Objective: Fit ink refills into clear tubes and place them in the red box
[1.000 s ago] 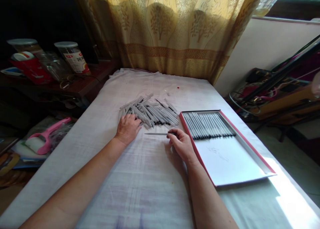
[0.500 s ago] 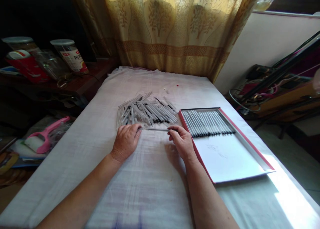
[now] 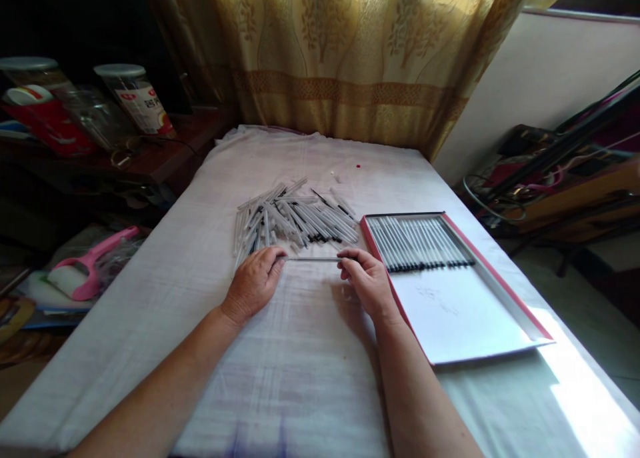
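Between the fingers of my two hands stretches one slim grey pen (image 3: pixel 314 259), held level just above the cloth. My left hand (image 3: pixel 254 278) pinches its left end, and my right hand (image 3: pixel 367 279) pinches the right end; both tips are hidden by fingers. Right behind my hands lies a loose pile of clear pens (image 3: pixel 295 215), some showing black ends, pointing in many directions. Beside my right hand is a shallow red-edged box lid (image 3: pixel 470 325). A row of clear pens (image 3: pixel 420 243) with black ends towards me lines its far half.
A white cloth (image 3: pixel 300 378) covers the table. Near its far side lies a small red piece (image 3: pixel 358 166). Jars (image 3: pixel 133 98) stand on a dark cabinet at left, above pink-handled scissors (image 3: pixel 93 268). A patterned curtain (image 3: pixel 340 65) hangs behind the table.
The view has shifted slightly. Both hands keep the same pinch on the pen, which is still level between them. The pile and the row look the same.
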`<state>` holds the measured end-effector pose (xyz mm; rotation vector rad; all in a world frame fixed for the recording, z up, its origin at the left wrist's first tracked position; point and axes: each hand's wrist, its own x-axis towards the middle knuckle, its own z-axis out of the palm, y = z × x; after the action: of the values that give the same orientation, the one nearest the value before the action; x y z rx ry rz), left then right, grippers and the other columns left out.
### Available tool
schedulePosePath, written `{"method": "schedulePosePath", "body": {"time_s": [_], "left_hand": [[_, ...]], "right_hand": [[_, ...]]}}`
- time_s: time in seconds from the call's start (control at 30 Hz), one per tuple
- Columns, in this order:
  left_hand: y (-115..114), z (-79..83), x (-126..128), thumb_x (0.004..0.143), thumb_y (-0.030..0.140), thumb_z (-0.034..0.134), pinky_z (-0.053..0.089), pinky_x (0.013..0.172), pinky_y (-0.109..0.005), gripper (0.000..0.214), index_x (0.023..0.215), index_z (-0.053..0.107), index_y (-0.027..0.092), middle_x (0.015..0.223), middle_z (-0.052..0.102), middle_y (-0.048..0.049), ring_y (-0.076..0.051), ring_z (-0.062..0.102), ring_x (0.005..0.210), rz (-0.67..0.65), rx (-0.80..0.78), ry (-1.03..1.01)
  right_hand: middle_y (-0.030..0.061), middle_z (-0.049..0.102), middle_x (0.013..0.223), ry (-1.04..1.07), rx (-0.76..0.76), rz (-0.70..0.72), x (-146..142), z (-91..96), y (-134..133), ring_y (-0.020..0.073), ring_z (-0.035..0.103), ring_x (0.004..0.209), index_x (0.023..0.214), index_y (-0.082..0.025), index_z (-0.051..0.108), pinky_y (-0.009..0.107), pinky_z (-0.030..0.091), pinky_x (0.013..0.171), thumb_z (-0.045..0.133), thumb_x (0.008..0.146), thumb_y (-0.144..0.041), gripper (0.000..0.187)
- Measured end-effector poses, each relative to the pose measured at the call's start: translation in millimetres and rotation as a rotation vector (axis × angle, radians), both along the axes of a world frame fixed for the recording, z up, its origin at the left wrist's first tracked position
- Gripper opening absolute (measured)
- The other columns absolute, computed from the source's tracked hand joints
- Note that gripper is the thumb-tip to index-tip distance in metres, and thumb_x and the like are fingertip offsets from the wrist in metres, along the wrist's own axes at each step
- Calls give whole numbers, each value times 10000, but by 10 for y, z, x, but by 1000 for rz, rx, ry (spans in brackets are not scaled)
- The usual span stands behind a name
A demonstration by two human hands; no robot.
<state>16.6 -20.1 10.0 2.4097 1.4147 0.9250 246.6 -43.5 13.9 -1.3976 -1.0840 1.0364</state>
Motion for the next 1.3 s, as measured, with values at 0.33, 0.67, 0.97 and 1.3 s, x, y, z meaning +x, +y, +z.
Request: {"method": "schedulePosePath", "body": {"time_s": [0.33, 0.67, 0.97, 1.3], "left_hand": [[-11, -25, 10, 901, 301, 500, 529, 795, -289, 189, 980, 647, 211, 923, 728, -42, -182, 675, 845, -55, -151, -201], [-30, -82, 22, 863, 351, 586, 554, 746, -276, 201, 915, 719, 208, 853, 764, -35, -180, 708, 769, -123, -286, -314], [-6, -100, 9, 848, 330, 589, 547, 685, -253, 193, 900, 715, 193, 791, 750, -25, -160, 687, 682, -91, -321, -368], [56, -182, 23, 865, 392, 548, 546, 855, -309, 403, 1211, 577, 187, 1110, 714, -96, -196, 688, 980, -60, -429, -505]], "right_hand": [[8, 654, 637, 3, -147, 219, 49, 36, -39, 86, 481, 470, 899, -162, 760, 209, 364, 430, 690, 685, -393, 322], [42, 763, 796, -236, -64, 347, 99, -3, -39, 223, 682, 746, 839, -208, 789, 319, 518, 672, 671, 736, -384, 236], [60, 768, 874, -278, -32, 334, 44, -58, -28, 240, 695, 837, 879, -198, 775, 364, 528, 794, 627, 785, -383, 255], [63, 741, 874, -494, 192, 110, 152, 208, -4, 204, 680, 828, 880, -215, 771, 318, 522, 774, 603, 806, -338, 222]]}}
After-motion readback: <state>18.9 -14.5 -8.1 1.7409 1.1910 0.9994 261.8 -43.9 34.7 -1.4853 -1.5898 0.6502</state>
